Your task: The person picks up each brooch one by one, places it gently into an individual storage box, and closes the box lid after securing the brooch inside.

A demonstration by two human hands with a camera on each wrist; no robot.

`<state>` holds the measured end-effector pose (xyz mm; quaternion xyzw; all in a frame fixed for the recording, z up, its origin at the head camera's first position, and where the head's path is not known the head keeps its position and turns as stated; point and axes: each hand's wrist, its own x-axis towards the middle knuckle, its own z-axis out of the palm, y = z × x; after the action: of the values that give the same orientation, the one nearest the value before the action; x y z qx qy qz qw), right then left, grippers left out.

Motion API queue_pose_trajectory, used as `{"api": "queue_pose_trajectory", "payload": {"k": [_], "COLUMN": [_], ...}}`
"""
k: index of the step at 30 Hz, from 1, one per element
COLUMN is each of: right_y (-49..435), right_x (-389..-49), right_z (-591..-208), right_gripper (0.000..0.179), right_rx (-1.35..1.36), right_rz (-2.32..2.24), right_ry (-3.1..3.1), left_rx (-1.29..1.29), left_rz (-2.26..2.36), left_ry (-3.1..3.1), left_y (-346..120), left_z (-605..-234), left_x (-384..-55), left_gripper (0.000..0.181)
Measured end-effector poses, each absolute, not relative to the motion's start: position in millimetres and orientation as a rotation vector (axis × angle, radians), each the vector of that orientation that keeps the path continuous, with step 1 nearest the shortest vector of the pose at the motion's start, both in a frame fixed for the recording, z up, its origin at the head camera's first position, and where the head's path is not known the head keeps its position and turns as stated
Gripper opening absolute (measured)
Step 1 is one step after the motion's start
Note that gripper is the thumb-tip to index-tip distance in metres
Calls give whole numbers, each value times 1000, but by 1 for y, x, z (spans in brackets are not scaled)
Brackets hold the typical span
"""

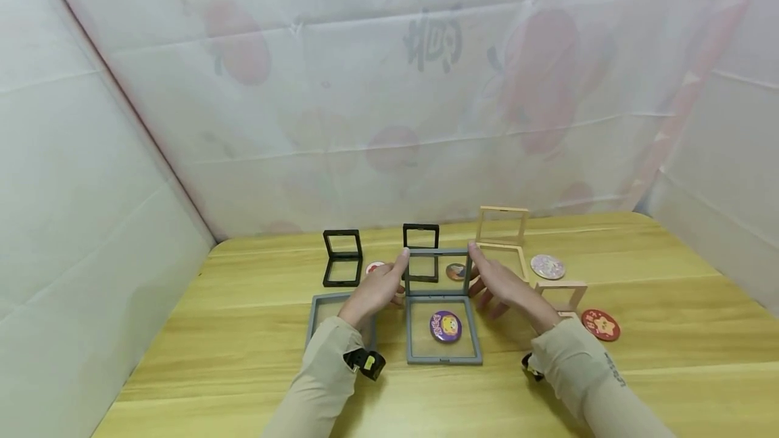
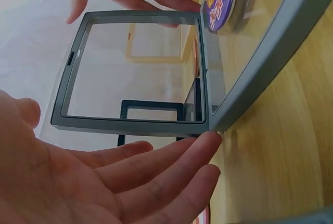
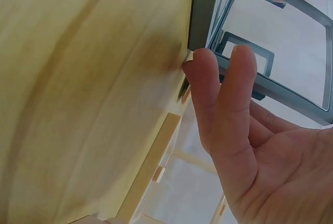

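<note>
A grey hinged display frame (image 1: 444,360) stands opened in the middle of the table, its lower half flat and its upper half upright. On the clear film of the lower half lies a round purple badge (image 1: 446,326) with a yellow cartoon figure. My left hand (image 1: 377,293) is at the left side of the upright half, palm turned inward, fingertips right by the hinge corner in the left wrist view. At the other side is my right hand (image 1: 502,286), fingers loosely extended along the frame's edge. Neither hand's fingers curl round it.
A second grey frame (image 1: 313,320) lies left, partly behind the left arm. Two black frames (image 1: 343,257) stand opened farther back. A yellowish frame (image 1: 525,263) and a pinkish frame (image 1: 560,284) stand right, near a glittery badge (image 1: 548,266) and a red badge (image 1: 601,325).
</note>
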<state>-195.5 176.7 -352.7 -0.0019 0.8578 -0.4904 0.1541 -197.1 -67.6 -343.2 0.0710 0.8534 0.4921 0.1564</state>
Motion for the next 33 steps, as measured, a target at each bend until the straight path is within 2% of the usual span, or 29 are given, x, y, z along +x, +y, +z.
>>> {"api": "queue_pose_trajectory", "payload": {"k": [11,24,33], "right_y": [174,178,180], "right_x": [-200,-200,-201], "right_z": [-351,-354,-361], "right_gripper": [103,93,87], "right_rx": [8,-38,-88], "right_rz": [-1414,-1437,-1432], "right_ry": [2464,2446,2482], "left_rx": [183,130,197], "left_rz": [1350,1398,1397], "left_ry": [2437,2326,2265], "left_y": [-66,-65,-70], "left_z": [-342,-341,-342], "left_x": [-201,-204,-205], "left_gripper": [90,91,92]}}
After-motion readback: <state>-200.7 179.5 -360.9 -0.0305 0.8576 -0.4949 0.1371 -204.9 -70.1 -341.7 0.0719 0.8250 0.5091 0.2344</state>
